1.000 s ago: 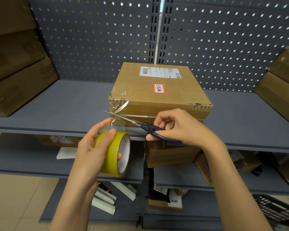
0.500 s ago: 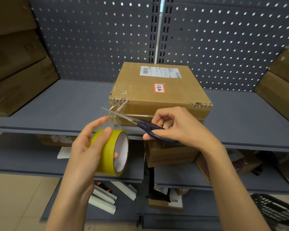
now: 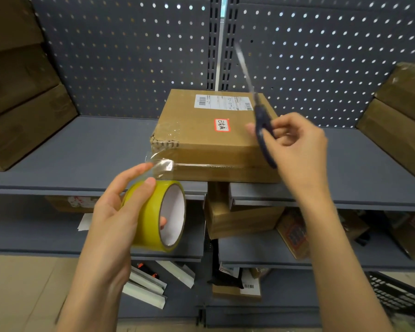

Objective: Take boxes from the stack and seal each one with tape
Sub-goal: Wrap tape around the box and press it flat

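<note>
Left hand (image 3: 120, 212) around tape roll (image 3: 159, 215)

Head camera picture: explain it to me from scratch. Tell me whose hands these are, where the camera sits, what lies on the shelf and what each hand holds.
There is no machine here. A person wears a wide-angle camera on the head, and it looks forward and down, so the two bare arms reaching in from below are the wearer's own.

The left hand grips a yellow roll of clear packing tape; a loose clear tape end shows just above the roll, by the box's near left corner.

The right hand holds dark-handled scissors, raised with the blades pointing up and blurred.

On the grey metal shelf stands a brown cardboard box bearing a white shipping label and a small red-bordered sticker. More brown boxes are stacked at both sides, with further boxes on the lower shelves.
</note>
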### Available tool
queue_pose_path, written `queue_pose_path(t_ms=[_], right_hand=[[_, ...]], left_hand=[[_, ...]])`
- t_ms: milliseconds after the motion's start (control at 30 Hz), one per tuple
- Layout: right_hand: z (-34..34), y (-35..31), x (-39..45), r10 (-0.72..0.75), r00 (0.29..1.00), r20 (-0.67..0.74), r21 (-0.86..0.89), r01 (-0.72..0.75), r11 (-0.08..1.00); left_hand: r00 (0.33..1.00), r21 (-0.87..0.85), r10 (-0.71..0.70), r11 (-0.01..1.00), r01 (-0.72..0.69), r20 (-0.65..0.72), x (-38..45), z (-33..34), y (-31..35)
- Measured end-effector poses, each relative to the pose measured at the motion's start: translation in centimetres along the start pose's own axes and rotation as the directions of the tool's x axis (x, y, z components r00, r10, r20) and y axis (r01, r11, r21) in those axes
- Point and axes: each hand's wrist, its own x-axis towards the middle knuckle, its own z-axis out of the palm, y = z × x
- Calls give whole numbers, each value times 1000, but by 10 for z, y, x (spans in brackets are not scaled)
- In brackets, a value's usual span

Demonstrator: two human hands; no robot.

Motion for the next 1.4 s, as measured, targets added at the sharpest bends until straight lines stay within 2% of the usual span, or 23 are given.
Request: queue_pose_path(t_ms=[33,100,233,300,433,667,733,767,833,867,933,1000,1067,1133,1233,1400], right_hand=[[-9,5,3,-12,996,-89,-81,5,997],[-26,15,7,-15,983,-181,-218,-26,976],[-52,43,5,86,950,-300,-433,-216,875],[-57,56,2,149,947,-283,-528,-284,800],[-56,72,-4,275,936,-221,-602,-353,716],[-49,81,-8,227,965,-132,-689,-254,678],[-50,80,-8,173,972,-159,-633,-235,738],[-51,76,-8,126,974,-188,-555,-212,804],[-50,61,-9,-10,973,-231,-347,-72,935],[-48,49,-9,-77,973,-217,-253,20,967],[-39,24,-12,-168,983,-72,-58,164,985],[-25,3,-17,-224,958,179,108,207,972],[-11,-7,-21,-266,887,378,146,227,963],[0,-6,-21,-271,832,484,134,236,963],[8,-1,-20,-254,802,541,87,246,965],[15,1,-20,-237,811,535,125,202,972]], left_hand=[[1000,-1,0,1000,0,6,0,2,0],[1000,-5,1,1000,0,22,0,7,-1],[996,10,-5,1000,4,86,-1,20,-5],[993,17,-7,1000,5,118,-1,28,-6],[983,27,-27,999,23,181,-2,44,-8],[974,46,-72,997,63,216,-4,58,-8],[972,47,-81,996,72,219,-5,59,-7],[972,50,-82,996,73,218,-5,59,-7],[973,55,-82,996,72,215,-4,59,-6],[973,59,-84,996,73,213,-4,59,-6],[973,64,-90,995,79,211,-4,60,-6],[972,61,-95,995,84,213,-4,61,-6],[971,55,-87,996,76,224,-5,62,-6],[970,51,-78,996,68,232,-6,61,-6],[969,55,-72,997,60,238,-8,57,-5],[971,48,-56,998,46,234,-10,52,-5]])
